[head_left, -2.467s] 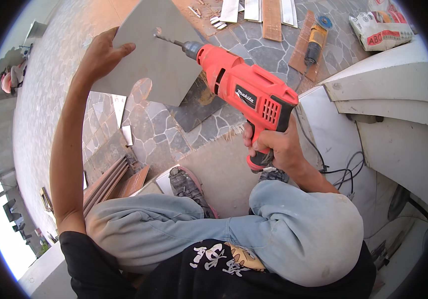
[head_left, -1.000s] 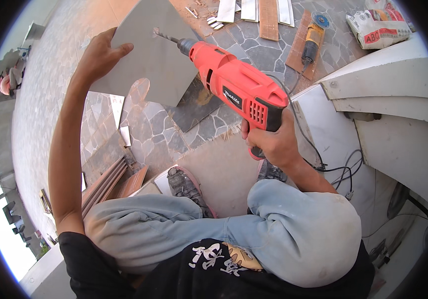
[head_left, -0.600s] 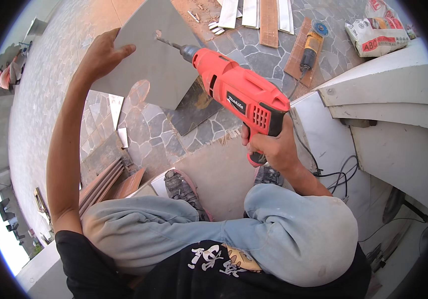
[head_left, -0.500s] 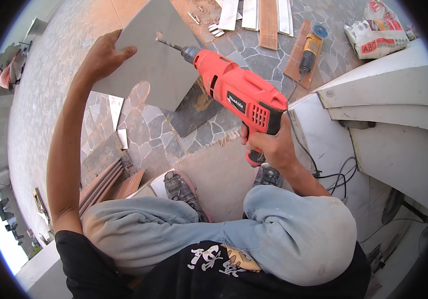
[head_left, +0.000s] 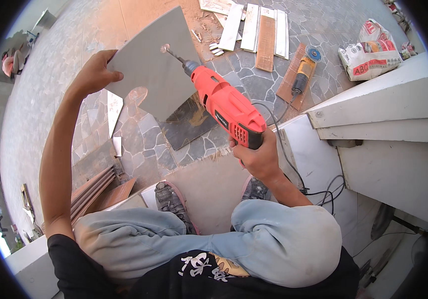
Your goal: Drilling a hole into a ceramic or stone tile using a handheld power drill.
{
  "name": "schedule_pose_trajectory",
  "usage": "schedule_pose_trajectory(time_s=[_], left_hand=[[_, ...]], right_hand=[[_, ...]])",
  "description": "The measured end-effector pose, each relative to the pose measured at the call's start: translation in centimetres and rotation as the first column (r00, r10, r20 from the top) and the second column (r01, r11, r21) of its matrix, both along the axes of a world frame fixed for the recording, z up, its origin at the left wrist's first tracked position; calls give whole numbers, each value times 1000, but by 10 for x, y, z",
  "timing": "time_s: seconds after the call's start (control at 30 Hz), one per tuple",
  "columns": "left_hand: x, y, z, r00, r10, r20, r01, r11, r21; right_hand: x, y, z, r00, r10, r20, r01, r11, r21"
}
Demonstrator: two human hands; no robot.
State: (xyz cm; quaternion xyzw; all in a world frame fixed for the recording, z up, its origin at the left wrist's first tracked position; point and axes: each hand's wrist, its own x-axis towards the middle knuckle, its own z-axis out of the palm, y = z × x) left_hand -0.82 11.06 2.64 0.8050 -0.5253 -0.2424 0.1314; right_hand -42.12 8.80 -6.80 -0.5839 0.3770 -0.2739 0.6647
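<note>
My left hand (head_left: 94,74) grips the left edge of a grey tile (head_left: 146,67), held raised at a slant. My right hand (head_left: 258,154) is wrapped round the handle of a red and black power drill (head_left: 229,104). The drill's long bit (head_left: 174,55) points up-left into a pale chipped spot (head_left: 165,48) on the tile's face. Behind and below the tile, a dark tile (head_left: 189,134) lies on the stone-patterned paving. The drill's black cord (head_left: 298,179) runs down by my right forearm.
An angle grinder (head_left: 304,70) lies on a brown plank, near tile strips (head_left: 231,27) and a white printed bag (head_left: 368,62). Brown strips (head_left: 94,192) are stacked at left. A white step structure (head_left: 378,124) borders the right. Another person (head_left: 12,65) is far off at upper left.
The surroundings appear lower and further left in the picture, as the view has shifted. My hands, the drill and the tile moved little relative to one another; the bit stays at the chipped spot.
</note>
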Motion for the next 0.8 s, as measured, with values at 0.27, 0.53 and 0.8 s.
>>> schedule_pose_trajectory(time_s=[0.27, 0.53, 0.8], left_hand=[[-6, -46, 12, 965, -96, 244, 128, 985, -118], [-15, -97, 12, 919, -194, 343, 270, 944, -191], [-61, -98, 63, 830, -360, 426, 405, 914, -15]], right_hand=[[-11, -3, -5, 999, -15, -51, 13, 999, -51], [-17, -16, -18, 984, -156, -82, 132, 961, -242], [-22, -5, 6, 992, -124, -32, 119, 983, -138]])
